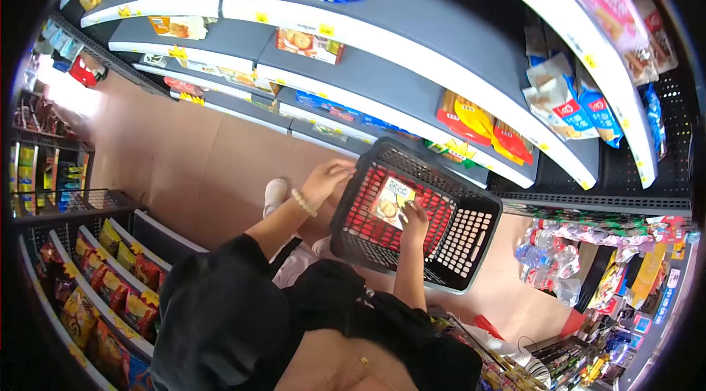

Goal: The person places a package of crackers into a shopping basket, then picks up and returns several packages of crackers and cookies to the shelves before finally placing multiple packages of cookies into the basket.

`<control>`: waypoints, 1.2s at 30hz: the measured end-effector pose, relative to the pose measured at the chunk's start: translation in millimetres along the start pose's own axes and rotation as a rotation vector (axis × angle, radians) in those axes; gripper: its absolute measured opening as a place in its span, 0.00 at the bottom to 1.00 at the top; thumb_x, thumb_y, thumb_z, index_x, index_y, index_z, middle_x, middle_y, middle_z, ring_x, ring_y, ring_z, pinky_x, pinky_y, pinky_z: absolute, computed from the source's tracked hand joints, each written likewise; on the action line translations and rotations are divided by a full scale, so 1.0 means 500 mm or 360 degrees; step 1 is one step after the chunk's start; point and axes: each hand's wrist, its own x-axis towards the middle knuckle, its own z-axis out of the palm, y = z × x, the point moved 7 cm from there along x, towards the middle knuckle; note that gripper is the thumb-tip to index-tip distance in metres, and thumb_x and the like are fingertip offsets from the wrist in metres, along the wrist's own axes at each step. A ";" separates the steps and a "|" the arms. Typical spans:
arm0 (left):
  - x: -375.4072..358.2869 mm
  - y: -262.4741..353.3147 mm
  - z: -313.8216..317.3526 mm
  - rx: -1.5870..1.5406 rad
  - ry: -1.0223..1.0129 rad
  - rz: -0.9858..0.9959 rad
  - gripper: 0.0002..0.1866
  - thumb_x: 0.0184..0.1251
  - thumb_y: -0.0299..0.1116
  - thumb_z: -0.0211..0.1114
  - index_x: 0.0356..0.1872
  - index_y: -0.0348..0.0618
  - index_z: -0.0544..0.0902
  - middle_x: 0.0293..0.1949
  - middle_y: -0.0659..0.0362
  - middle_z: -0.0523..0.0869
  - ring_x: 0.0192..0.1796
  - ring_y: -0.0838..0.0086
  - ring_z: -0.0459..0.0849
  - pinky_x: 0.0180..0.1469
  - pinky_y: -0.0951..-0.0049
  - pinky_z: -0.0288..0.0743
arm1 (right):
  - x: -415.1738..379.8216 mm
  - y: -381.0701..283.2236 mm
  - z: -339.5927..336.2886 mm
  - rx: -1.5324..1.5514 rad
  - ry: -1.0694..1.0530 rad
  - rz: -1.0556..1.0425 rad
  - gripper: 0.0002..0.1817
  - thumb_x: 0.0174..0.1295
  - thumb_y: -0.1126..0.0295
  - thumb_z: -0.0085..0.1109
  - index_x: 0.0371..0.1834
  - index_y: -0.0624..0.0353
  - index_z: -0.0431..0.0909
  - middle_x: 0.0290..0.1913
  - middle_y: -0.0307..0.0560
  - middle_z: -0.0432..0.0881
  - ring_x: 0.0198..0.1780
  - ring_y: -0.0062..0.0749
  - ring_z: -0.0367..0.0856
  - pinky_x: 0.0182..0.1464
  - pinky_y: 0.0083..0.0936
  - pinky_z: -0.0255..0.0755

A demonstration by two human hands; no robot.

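- Basket (471,233) of black plastic: rectangular, with lattice walls pierced by rows of small holes and a red mesh-patterned inside; its long axis runs from upper left to lower right in the head view, and its open top is tipped toward the camera.
- Packet (391,201) inside the basket: flat, rectangular, glossy, printed with a biscuit picture; it lies against the red bottom, long axis running roughly up and down.
- Right hand (414,223) reaches into the basket, its fingers closed on the packet's lower right edge.
- Left hand (326,179), a pale bead bracelet (302,202) on the wrist, has its fingers curled over the basket's left rim, gripping it.
- Shelves (382,60): grey curved boards with white edges, carrying soft crinkled snack bags.
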 end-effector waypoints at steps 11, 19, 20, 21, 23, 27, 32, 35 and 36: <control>-0.136 0.107 -0.307 -0.0234 0.0084 -0.0200 0.13 0.62 0.28 0.52 0.47 0.37 0.73 0.44 0.55 0.78 0.46 0.72 0.76 0.47 0.75 0.70 | 0.062 -0.238 0.716 -0.0880 -0.0378 -0.1202 0.21 0.54 0.67 0.57 0.50 0.65 0.69 0.49 0.53 0.74 0.51 0.40 0.73 0.53 0.27 0.64; -0.196 0.171 -0.655 -0.0105 0.0402 -0.0070 0.13 0.59 0.29 0.54 0.46 0.39 0.73 0.43 0.56 0.78 0.43 0.72 0.76 0.45 0.76 0.69 | 0.140 -0.230 0.800 -0.0860 0.0193 -0.1166 0.17 0.55 0.70 0.56 0.48 0.65 0.70 0.45 0.49 0.75 0.43 0.34 0.74 0.46 0.24 0.67; -0.202 0.173 -0.668 -0.0145 0.0454 -0.0088 0.12 0.60 0.29 0.54 0.45 0.39 0.74 0.43 0.57 0.79 0.42 0.74 0.76 0.45 0.77 0.68 | 0.120 -0.237 0.805 -0.0855 0.0167 -0.1161 0.17 0.55 0.69 0.56 0.47 0.65 0.70 0.45 0.50 0.76 0.43 0.34 0.75 0.46 0.24 0.67; -0.210 0.182 -0.680 -0.0178 0.0509 -0.0107 0.12 0.60 0.29 0.54 0.44 0.39 0.74 0.43 0.57 0.79 0.42 0.76 0.76 0.44 0.78 0.68 | 0.104 -0.243 0.806 -0.0846 0.0141 -0.1152 0.16 0.55 0.69 0.56 0.46 0.65 0.71 0.45 0.50 0.76 0.42 0.34 0.75 0.46 0.24 0.67; -0.215 0.201 -0.692 -0.0171 0.0560 -0.0152 0.12 0.60 0.30 0.54 0.44 0.40 0.74 0.43 0.57 0.79 0.42 0.76 0.76 0.45 0.77 0.67 | 0.080 -0.254 0.813 -0.0882 0.0109 -0.1314 0.15 0.55 0.68 0.56 0.43 0.66 0.73 0.42 0.52 0.77 0.40 0.34 0.76 0.44 0.24 0.68; -0.188 0.236 -0.647 -0.0032 0.0435 -0.0175 0.13 0.62 0.33 0.53 0.46 0.42 0.74 0.46 0.58 0.78 0.48 0.73 0.74 0.50 0.75 0.65 | 0.063 -0.240 0.800 -0.1004 0.0120 -0.1487 0.14 0.54 0.68 0.57 0.39 0.69 0.75 0.35 0.54 0.80 0.33 0.33 0.78 0.39 0.26 0.69; -0.123 0.297 -0.536 0.0363 0.0239 0.0123 0.14 0.61 0.28 0.53 0.49 0.39 0.72 0.52 0.58 0.73 0.56 0.72 0.69 0.54 0.73 0.64 | -0.005 -0.237 0.696 -0.0832 0.0071 -0.1353 0.06 0.53 0.72 0.55 0.26 0.64 0.72 0.21 0.52 0.76 0.24 0.32 0.75 0.30 0.26 0.67; -0.085 0.321 -0.434 0.0535 0.0028 0.0479 0.21 0.59 0.25 0.55 0.55 0.38 0.67 0.59 0.55 0.66 0.61 0.69 0.64 0.56 0.71 0.64 | -0.076 -0.235 0.586 -0.0730 0.0017 -0.1157 0.10 0.52 0.71 0.57 0.21 0.63 0.67 0.16 0.43 0.69 0.21 0.22 0.64 0.25 0.23 0.62; -0.084 0.339 -0.380 0.0512 -0.0012 0.0523 0.23 0.59 0.24 0.55 0.57 0.38 0.65 0.60 0.54 0.63 0.62 0.68 0.62 0.57 0.70 0.64 | -0.094 -0.232 0.543 -0.0712 -0.0003 -0.1070 0.11 0.52 0.71 0.58 0.21 0.63 0.67 0.16 0.42 0.68 0.21 0.21 0.63 0.25 0.22 0.61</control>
